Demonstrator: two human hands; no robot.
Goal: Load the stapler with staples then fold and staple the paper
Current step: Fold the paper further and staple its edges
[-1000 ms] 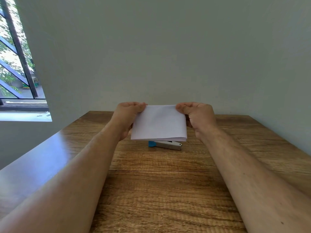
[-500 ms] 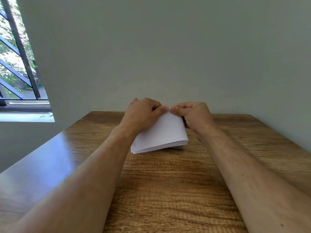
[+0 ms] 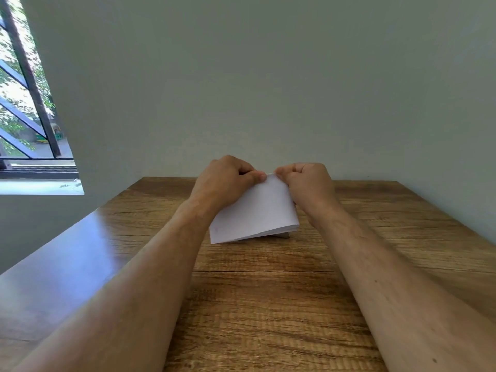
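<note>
left hand [image 3: 225, 181] pinches paper [image 3: 255, 213] | right hand [image 3: 308, 183] pinches paper

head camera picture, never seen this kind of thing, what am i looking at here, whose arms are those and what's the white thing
There is no machine here. The picture comes from a wide-angle camera worn on a person's head, looking forward and down, so the two bare arms reaching in from the bottom are the wearer's own.

The left hand and the right hand meet at the far top edge of a folded white paper. Each hand pinches that edge with curled fingers, and the paper slopes down towards the camera, tilted lower on its left.

Under it is a wooden table. A small grey bit of something peeks out beneath the paper's near edge; it may be the stapler, but too little shows to be sure.

Behind is a plain wall, and a barred window sits at the left.
</note>
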